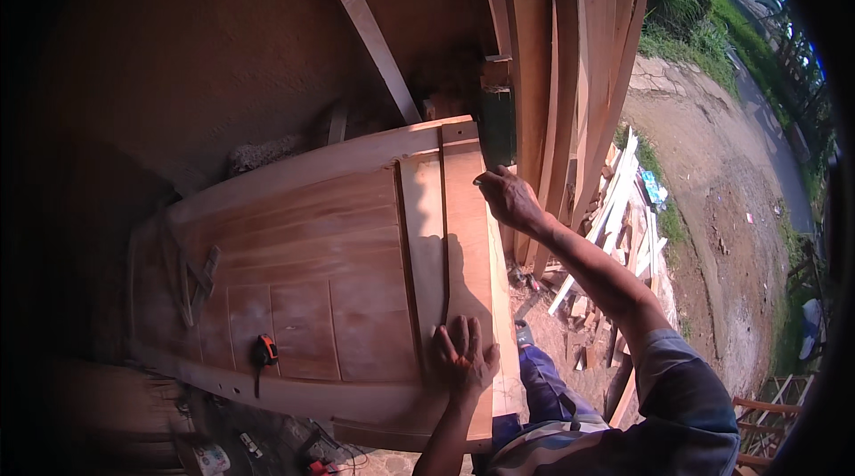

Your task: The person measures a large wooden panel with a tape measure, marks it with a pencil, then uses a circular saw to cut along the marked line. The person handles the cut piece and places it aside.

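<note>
While the board (469,276) lies under my left hand (468,360), fingers loosely spread, I see my right hand (514,200) curled at the board's edge (whether gripping anything, I can't tell remotely).

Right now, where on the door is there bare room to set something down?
Bare: the door panel between the wood strips and the board, above the tape measure in the picture. Crowded: the board, with the left hand on it and the right hand at its edge; beyond, upright planks and scrap wood.
</note>
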The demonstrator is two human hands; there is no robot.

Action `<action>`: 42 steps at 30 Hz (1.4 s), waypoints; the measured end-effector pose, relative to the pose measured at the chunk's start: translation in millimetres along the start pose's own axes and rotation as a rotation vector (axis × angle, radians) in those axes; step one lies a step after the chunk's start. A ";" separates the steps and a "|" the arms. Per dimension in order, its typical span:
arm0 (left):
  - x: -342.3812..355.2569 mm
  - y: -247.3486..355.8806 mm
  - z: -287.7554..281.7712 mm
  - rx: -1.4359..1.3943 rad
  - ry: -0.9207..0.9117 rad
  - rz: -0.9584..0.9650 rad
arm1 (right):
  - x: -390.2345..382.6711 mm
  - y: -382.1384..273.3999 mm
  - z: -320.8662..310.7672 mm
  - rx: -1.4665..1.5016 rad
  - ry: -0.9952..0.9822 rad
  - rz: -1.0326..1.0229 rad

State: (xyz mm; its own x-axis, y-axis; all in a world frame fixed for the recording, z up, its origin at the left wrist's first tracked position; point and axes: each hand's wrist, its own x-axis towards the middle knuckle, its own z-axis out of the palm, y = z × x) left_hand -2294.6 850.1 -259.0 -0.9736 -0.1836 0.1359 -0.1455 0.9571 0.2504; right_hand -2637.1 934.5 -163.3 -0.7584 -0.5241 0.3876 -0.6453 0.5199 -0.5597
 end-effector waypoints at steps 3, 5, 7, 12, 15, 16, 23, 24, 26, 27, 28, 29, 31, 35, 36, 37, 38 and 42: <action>2.0 -1.3 4.8 -0.029 -0.037 -0.040 | 104.7 43.3 19.0 -0.133 -0.070 0.144; 6.9 2.3 6.0 -0.086 0.036 -0.045 | 175.9 72.5 34.1 -0.278 -0.180 0.261; 13.8 4.7 7.1 -0.084 -0.007 -0.079 | 232.1 97.5 49.9 -0.318 -0.183 0.289; 19.9 6.3 6.0 -0.058 -0.063 -0.128 | 294.5 123.1 100.9 -0.359 -0.195 0.228; 22.2 5.5 7.7 -0.126 -0.027 -0.141 | 316.5 127.6 124.9 -0.325 -0.265 0.400; 22.1 5.0 7.5 -0.145 -0.009 -0.135 | 318.8 130.8 131.2 -0.308 -0.231 0.467; 23.0 5.9 7.6 -0.147 0.023 -0.151 | 340.1 164.5 149.6 -0.287 -0.573 0.352; 24.2 5.8 7.7 -0.137 0.041 -0.127 | 340.8 165.0 151.9 -0.256 -0.524 0.310; 25.1 4.4 4.4 -0.105 -0.091 -0.147 | 340.9 164.8 153.1 -0.291 -0.410 0.329; 24.7 6.6 1.6 -0.057 -0.167 -0.174 | 341.7 164.4 152.1 -0.270 -0.424 0.333; 26.5 6.7 1.5 -0.017 -0.240 -0.205 | 341.5 161.8 152.6 -0.258 -0.404 0.382; 24.6 10.8 -0.6 -0.099 -0.277 -0.281 | 341.8 160.4 151.4 -0.229 -0.426 0.407; 22.8 13.4 -1.2 -0.078 -0.410 -0.335 | 344.5 156.2 146.2 -0.257 -0.404 0.401; 18.7 10.8 2.0 -0.051 -0.368 -0.312 | 387.9 135.1 116.0 -0.322 -0.143 0.191; 17.4 11.7 3.4 -0.056 -0.337 -0.297 | 401.4 129.4 102.0 -0.326 -0.144 0.172; 17.4 11.6 5.4 -0.057 -0.343 -0.303 | 419.0 123.4 83.4 -0.324 -0.122 0.126; 17.0 12.3 6.1 -0.056 -0.350 -0.306 | 433.7 117.3 65.1 -0.347 -0.111 0.143; 26.8 19.2 8.8 -0.654 0.043 -0.417 | 484.4 107.5 -11.1 -0.313 0.096 0.204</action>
State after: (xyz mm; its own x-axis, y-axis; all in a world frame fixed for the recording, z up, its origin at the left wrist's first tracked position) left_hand -2325.0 865.5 -259.1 -0.8517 -0.5206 -0.0603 -0.3520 0.4831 0.8017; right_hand -3074.8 744.0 -27.5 -0.8694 -0.3308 0.3670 -0.4661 0.7956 -0.3870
